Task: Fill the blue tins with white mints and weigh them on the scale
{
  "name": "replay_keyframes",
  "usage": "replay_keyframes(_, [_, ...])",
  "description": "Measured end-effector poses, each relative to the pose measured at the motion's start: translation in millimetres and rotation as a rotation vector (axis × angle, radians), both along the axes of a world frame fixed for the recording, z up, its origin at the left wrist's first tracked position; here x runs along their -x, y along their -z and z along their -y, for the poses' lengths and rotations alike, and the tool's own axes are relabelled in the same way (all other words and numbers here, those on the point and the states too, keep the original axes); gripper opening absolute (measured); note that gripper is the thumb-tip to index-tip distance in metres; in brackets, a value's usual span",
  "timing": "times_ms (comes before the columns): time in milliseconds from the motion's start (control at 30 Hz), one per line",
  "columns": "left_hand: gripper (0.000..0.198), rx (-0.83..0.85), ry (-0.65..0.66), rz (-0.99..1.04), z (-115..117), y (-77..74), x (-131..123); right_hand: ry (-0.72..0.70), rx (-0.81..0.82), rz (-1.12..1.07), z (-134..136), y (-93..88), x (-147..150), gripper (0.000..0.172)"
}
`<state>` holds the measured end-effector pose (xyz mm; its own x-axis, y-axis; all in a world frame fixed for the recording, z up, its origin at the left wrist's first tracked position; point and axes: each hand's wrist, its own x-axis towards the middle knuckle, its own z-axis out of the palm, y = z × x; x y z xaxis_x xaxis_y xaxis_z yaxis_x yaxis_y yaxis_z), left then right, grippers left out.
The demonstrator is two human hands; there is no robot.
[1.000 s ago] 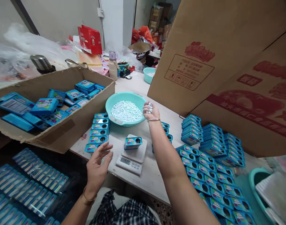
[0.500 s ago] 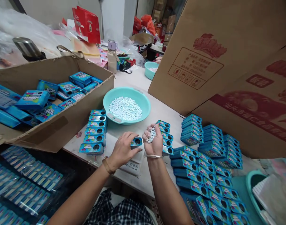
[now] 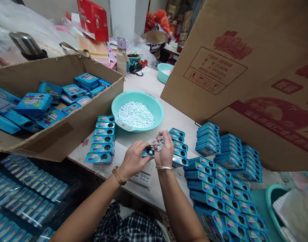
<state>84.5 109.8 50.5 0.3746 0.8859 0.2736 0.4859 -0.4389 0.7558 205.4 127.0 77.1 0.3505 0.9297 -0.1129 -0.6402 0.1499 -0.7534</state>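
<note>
My left hand (image 3: 135, 157) grips a small blue tin box (image 3: 147, 152), whose round top hole faces up with pale candies showing in it. Against that hole, my right hand (image 3: 164, 150) is cupped around a handful of pale blue-white candies (image 3: 160, 144). Just beyond both hands, a turquoise basin (image 3: 156, 107) holds many more of these candies. Under my hands lies a white scale (image 3: 143, 178), mostly covered, with its buttons showing. A row of blue boxes (image 3: 101, 148) stands left of my hands, and another row (image 3: 179, 153) stands to the right.
An open carton (image 3: 98, 104) of jumbled blue boxes sits on the left. Many boxes (image 3: 219, 188) stand in rows at right, before a large cardboard carton (image 3: 219, 74). A tumbler (image 3: 121, 62) and a second basin (image 3: 163, 76) are farther back. Wrapped packs (image 3: 25, 191) lie lower left.
My right hand has tipped and moved left against the box's hole, and candies now show in the opening. The left hand still holds the box. The view has shifted slightly.
</note>
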Motion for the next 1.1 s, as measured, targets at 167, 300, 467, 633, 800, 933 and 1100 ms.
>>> replay_keyframes(167, [0.028,-0.014,-0.003,-0.006,0.0,1.9,-1.6,-0.009,0.014,-0.028,-0.6,0.0,-0.1,0.022])
replay_keyframes(300, [0.031,-0.001,-0.002,-0.027,0.8,-0.3,0.4,-0.043,0.067,-0.163,-3.0,-1.1,-6.6,0.022])
replay_keyframes(467, [0.057,-0.001,-0.043,0.062,5.6,-18.1,26.8,-0.148,0.063,-0.446,-0.3,-9.7,-30.7,0.017])
replay_keyframes(633, [0.04,0.022,-0.266,0.194,13.2,-32.8,57.5,-0.185,-0.007,-0.496,8.9,-18.1,-50.5,0.016])
replay_keyframes(800, [0.034,0.059,-0.288,0.248,19.3,-27.8,63.0,-0.189,-0.003,-0.394,13.4,-20.1,-51.6,0.016])
replay_keyframes(933, [0.034,0.081,-0.253,0.241,21.4,-22.2,58.6,-0.15,0.015,-0.339,13.2,-20.5,-46.4,0.018])
replay_keyframes(1100, [0.035,0.07,-0.198,0.205,21.9,-20.2,51.4,-0.1,0.041,-0.312,10.4,-19.7,-36.7,0.019])
